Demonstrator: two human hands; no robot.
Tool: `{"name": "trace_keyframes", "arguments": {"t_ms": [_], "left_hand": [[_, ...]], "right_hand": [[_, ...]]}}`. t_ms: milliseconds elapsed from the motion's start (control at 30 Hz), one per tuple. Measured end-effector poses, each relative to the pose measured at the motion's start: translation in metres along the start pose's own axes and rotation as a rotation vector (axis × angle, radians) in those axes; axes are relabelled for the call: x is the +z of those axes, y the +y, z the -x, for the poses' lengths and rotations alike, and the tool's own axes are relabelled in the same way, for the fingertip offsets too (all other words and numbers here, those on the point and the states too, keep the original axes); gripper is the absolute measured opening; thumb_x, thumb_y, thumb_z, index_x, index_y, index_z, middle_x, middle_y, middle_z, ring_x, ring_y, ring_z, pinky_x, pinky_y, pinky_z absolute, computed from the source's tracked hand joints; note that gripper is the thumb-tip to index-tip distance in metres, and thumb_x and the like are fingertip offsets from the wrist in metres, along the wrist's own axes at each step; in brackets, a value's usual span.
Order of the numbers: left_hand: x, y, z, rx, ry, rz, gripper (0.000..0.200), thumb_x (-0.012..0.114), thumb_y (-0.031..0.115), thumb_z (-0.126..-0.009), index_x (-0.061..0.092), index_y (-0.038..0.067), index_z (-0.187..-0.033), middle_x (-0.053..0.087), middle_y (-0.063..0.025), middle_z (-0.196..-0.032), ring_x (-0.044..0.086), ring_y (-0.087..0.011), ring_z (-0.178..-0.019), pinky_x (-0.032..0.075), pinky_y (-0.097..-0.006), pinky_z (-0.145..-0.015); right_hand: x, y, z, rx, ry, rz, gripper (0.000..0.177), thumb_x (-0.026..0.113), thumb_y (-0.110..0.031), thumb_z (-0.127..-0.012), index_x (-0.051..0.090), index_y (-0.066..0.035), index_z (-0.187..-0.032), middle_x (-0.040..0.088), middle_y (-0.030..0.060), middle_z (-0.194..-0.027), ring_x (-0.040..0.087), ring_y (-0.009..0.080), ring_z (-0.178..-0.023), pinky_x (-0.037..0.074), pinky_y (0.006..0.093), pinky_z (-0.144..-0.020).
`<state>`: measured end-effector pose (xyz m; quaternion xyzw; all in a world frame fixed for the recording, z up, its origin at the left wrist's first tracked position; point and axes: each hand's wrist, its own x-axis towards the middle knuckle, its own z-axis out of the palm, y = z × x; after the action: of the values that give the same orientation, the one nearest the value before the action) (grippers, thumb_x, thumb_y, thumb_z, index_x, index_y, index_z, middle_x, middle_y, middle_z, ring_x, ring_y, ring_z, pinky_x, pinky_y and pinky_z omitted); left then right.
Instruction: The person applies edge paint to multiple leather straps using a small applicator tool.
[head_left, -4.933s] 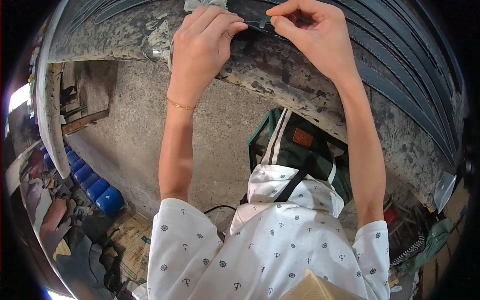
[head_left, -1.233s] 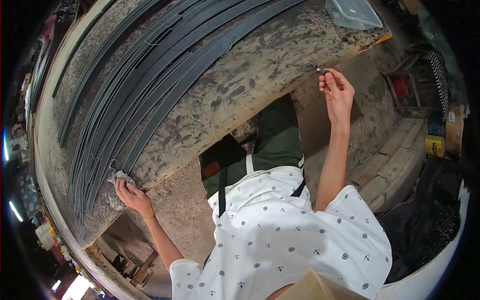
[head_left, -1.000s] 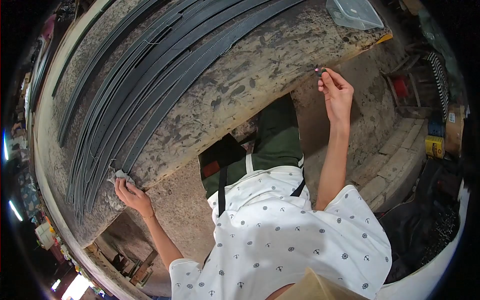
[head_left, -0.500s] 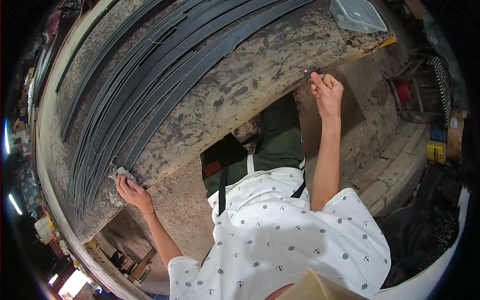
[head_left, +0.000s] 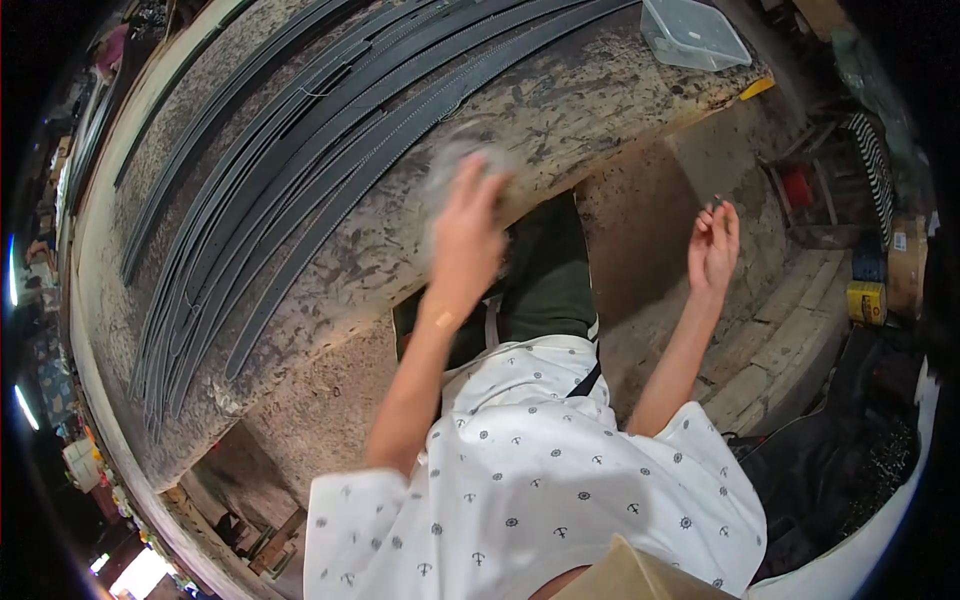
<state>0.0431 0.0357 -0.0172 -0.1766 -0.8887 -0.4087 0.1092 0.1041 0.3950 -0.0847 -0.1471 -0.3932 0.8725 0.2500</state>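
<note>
My left hand [head_left: 470, 235] is over the front part of the worktable, its fingers closed on a crumpled greyish rag [head_left: 440, 180]; both are smeared by motion. Out to the right, beyond the table edge, my right hand [head_left: 714, 250] is raised with a small dark object [head_left: 717, 201] pinched at its fingertips. What kind of object that is cannot be made out. Long dark grey belt straps [head_left: 285, 278] with pale stitching along their edges lie in a curved bundle on the table, left of my left hand. Loose thread ends show among them.
The worktable [head_left: 400, 235] has a stained, scuffed surface. A clear plastic box [head_left: 695, 40] stands at its right end. To the right are a wooden stool [head_left: 812, 190] with something red, a yellow box [head_left: 866, 302] and a low brick ledge [head_left: 770, 360].
My left hand has swung from the straps' lower left ends rightward across the table with the rag. My right hand has moved right and down, away from the table edge, with the small object.
</note>
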Motion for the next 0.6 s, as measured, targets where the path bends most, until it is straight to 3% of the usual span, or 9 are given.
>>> {"name": "trace_keyframes", "arguments": {"t_ms": [67, 100, 167, 233, 267, 467, 500, 567, 600], "left_hand": [[0.063, 0.030, -0.043, 0.151, 0.015, 0.265, 0.056, 0.050, -0.016, -0.074, 0.061, 0.004, -0.125, 0.060, -0.0203, -0.136, 0.054, -0.0381, -0.131, 0.046, -0.0458, -0.108], [0.098, 0.041, -0.058, 0.257, -0.009, 0.433, 0.054, 0.050, -0.014, -0.073, 0.062, 0.002, -0.124, 0.064, -0.0221, -0.128, 0.061, -0.0383, -0.121, 0.050, -0.0448, -0.101], [0.139, 0.071, -0.078, 0.165, -0.349, 0.684, 0.049, 0.049, -0.012, -0.072, 0.065, 0.000, -0.117, 0.069, -0.0221, -0.109, 0.069, -0.0368, -0.097, 0.055, -0.0440, -0.086], [0.178, 0.080, -0.077, 0.417, -0.213, 0.573, 0.039, 0.052, -0.012, -0.071, 0.069, 0.002, -0.103, 0.069, -0.0195, -0.097, 0.066, -0.0385, -0.096, 0.052, -0.0453, -0.086], [0.179, 0.088, -0.077, 0.382, -0.275, 0.618, 0.035, 0.056, -0.010, -0.071, 0.068, 0.003, -0.101, 0.068, -0.0173, -0.099, 0.065, -0.0386, -0.098, 0.051, -0.0458, -0.087], [0.118, 0.067, -0.135, 0.448, 0.094, 0.198, 0.033, 0.067, 0.004, -0.079, 0.066, 0.006, -0.112, 0.063, -0.0123, -0.113, 0.058, -0.0365, -0.110, 0.048, -0.0483, -0.094], [0.121, 0.050, -0.146, 0.477, 0.153, 0.025, 0.033, 0.068, 0.012, -0.083, 0.065, 0.006, -0.115, 0.062, -0.0136, -0.117, 0.056, -0.0365, -0.116, 0.045, -0.0502, -0.098], [0.118, 0.017, -0.150, 0.518, 0.255, -0.234, 0.043, 0.069, 0.032, -0.090, 0.063, 0.006, -0.123, 0.058, -0.0187, -0.127, 0.051, -0.0365, -0.126, 0.039, -0.0531, -0.106], [0.095, 0.007, -0.143, 0.477, 0.282, -0.276, 0.043, 0.069, 0.032, -0.090, 0.063, 0.006, -0.123, 0.058, -0.0187, -0.127, 0.051, -0.0365, -0.126, 0.039, -0.0531, -0.106]], "right_hand": [[-0.012, -0.026, 0.012, -0.065, 0.122, 0.066, 0.025, 0.061, -0.008, -0.102, 0.057, 0.001, -0.125, 0.057, 0.0093, -0.101, 0.055, 0.0135, -0.085, 0.051, 0.0251, -0.075], [-0.022, -0.037, 0.017, -0.077, 0.165, 0.056, 0.028, 0.061, -0.008, -0.102, 0.055, 0.003, -0.127, 0.057, 0.0095, -0.102, 0.055, 0.0138, -0.085, 0.052, 0.0251, -0.075], [-0.035, -0.056, 0.031, -0.107, 0.217, 0.039, 0.034, 0.062, -0.009, -0.101, 0.053, 0.006, -0.131, 0.059, 0.0101, -0.104, 0.056, 0.0139, -0.086, 0.053, 0.0248, -0.075], [-0.046, -0.071, 0.045, -0.129, 0.241, 0.036, 0.035, 0.063, -0.009, -0.101, 0.053, 0.006, -0.132, 0.059, 0.0104, -0.105, 0.057, 0.0135, -0.087, 0.054, 0.0244, -0.074], [-0.051, -0.076, 0.045, -0.155, 0.276, 0.021, 0.036, 0.063, -0.010, -0.102, 0.052, 0.007, -0.133, 0.060, 0.0108, -0.106, 0.058, 0.0131, -0.088, 0.054, 0.0240, -0.074], [-0.101, -0.063, 0.042, -0.051, 0.262, 0.182, 0.029, 0.065, -0.016, -0.102, 0.059, 0.004, -0.121, 0.064, 0.0074, -0.096, 0.060, 0.0108, -0.080, 0.053, 0.0224, -0.068], [-0.084, -0.058, 0.040, -0.027, 0.302, 0.223, 0.025, 0.066, -0.020, -0.101, 0.061, 0.001, -0.113, 0.064, 0.0049, -0.089, 0.059, 0.0094, -0.074, 0.052, 0.0214, -0.063], [-0.069, -0.044, 0.029, -0.023, 0.271, 0.288, 0.024, 0.066, -0.021, -0.101, 0.062, 0.001, -0.112, 0.065, 0.0049, -0.090, 0.059, 0.0090, -0.074, 0.052, 0.0211, -0.063], [-0.062, -0.039, 0.022, -0.048, 0.279, 0.359, 0.024, 0.066, -0.021, -0.101, 0.062, 0.000, -0.111, 0.066, 0.0049, -0.091, 0.060, 0.0087, -0.074, 0.051, 0.0208, -0.062]]}}
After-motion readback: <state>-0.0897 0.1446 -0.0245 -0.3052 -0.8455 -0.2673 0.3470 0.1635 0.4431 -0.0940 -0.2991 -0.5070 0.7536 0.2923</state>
